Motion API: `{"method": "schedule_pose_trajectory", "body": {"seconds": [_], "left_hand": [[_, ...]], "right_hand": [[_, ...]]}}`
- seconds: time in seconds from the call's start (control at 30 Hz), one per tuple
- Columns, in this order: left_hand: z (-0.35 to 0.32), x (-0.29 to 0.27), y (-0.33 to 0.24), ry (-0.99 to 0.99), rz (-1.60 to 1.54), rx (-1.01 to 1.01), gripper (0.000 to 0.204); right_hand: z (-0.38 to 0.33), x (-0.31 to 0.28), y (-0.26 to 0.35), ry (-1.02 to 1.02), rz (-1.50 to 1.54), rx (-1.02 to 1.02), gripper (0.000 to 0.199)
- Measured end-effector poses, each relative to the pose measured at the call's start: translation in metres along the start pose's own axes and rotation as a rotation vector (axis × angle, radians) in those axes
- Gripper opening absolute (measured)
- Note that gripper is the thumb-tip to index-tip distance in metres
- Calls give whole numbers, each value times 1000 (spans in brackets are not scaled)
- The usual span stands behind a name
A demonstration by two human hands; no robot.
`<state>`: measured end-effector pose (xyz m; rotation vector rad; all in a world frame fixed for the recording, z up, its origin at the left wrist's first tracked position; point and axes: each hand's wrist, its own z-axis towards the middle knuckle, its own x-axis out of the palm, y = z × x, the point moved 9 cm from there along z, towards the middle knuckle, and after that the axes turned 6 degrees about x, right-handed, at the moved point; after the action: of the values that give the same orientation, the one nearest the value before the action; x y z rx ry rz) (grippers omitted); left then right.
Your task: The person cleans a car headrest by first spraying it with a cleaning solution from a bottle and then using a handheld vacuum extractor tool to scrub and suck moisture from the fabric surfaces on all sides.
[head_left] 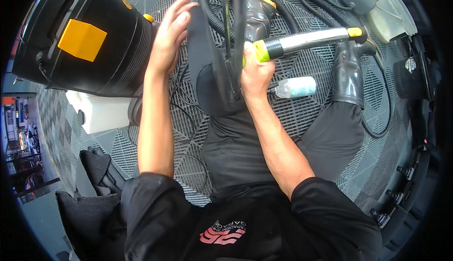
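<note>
My left hand (172, 39) has its fingers stretched out, beside the left edge of a long black panel, perhaps a car mat (200, 44). The panel stands over my left thigh, with a darker rounded patch at its lower part. Blurred dark bars (232, 34) rise next to it, their kind unclear. My right hand (257, 74) is closed round the lime-green end of what looks like a vacuum wand (311, 39), thumb on top. Its chrome tube points right to a black end with a yellow button. The palm and most right fingers are hidden.
A black vacuum (113, 34) with a yellow block stands at left, above a white container (101, 112). A labelled clear bottle (297, 87) lies near my right hand. Black hoses (288, 13) coil ahead. A bucket (391, 15) stands far right; black carpet pieces (89, 204) lie lower left.
</note>
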<state>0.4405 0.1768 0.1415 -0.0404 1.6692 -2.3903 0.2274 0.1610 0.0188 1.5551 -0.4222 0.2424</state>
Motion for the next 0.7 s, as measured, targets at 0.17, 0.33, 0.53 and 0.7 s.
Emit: {"method": "schedule_pose_trajectory", "body": {"seconds": [0.17, 0.33, 0.53, 0.7], "left_hand": [[24, 20, 59, 199, -519, -203, 41], [21, 29, 46, 169, -538, -47, 39], [4, 10, 42, 166, -519, -10, 41], [-11, -16, 68, 54, -645, -37, 38]], "right_hand": [[2, 6, 2, 86, 23, -28, 11], [4, 12, 8, 402, 286, 193, 18], [10, 4, -6, 432, 345, 262, 25], [5, 3, 2, 413, 314, 303, 15]]}}
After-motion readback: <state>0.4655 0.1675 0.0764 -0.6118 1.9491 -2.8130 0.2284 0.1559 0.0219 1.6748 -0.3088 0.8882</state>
